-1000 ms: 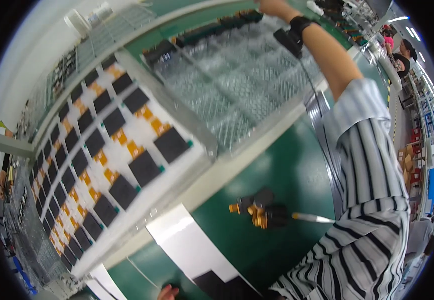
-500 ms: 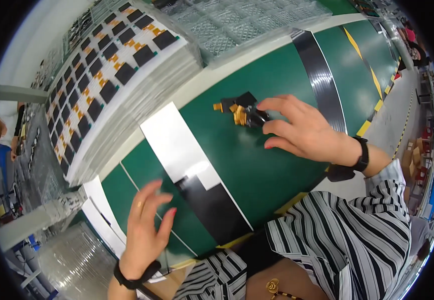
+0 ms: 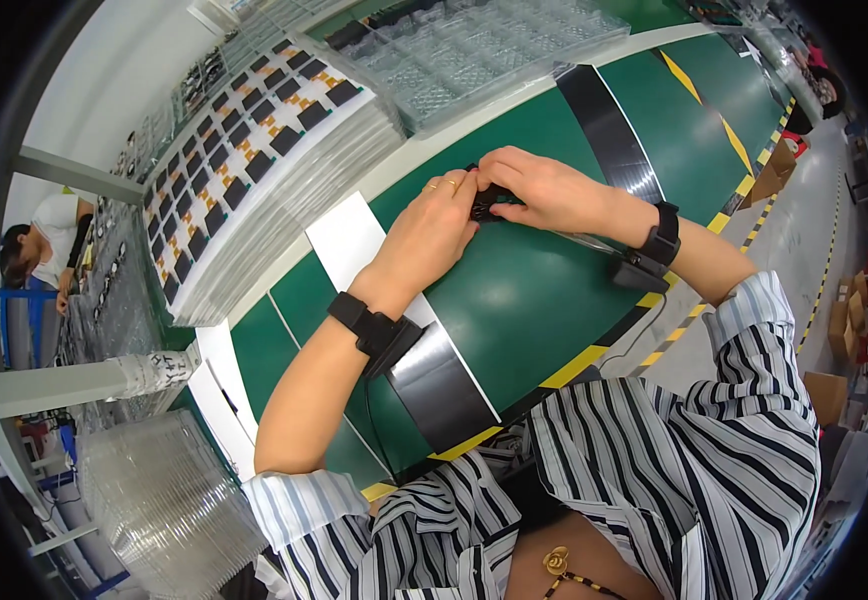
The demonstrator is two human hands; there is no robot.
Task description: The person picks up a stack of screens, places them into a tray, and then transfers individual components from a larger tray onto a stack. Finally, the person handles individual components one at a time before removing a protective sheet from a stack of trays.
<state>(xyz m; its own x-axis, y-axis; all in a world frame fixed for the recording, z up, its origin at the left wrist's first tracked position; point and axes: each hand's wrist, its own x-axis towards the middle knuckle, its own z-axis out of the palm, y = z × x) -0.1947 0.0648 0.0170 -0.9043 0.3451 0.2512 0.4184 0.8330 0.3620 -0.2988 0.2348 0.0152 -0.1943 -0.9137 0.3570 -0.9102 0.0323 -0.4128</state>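
My left hand (image 3: 432,232) and my right hand (image 3: 544,188) meet over the green worktable (image 3: 534,300), both closed around a small black part (image 3: 484,200) that is mostly hidden by my fingers. Each wrist wears a black strap; a dark block hangs from the left one (image 3: 379,335) and another from the right one (image 3: 644,262). A thin metal rod (image 3: 584,240) lies on the table just under my right wrist. A white sheet (image 3: 349,245) lies beside my left hand.
A stack of trays with black and orange parts (image 3: 254,150) stands at the back left. Clear blister trays (image 3: 474,50) sit behind my hands, and a stack of clear trays (image 3: 159,500) at the lower left. Another person (image 3: 44,240) works at far left. Cardboard boxes (image 3: 839,330) stand on the floor at right.
My left hand has come up from the near table edge and joined my right hand on the small part. The view has tilted down toward my body.
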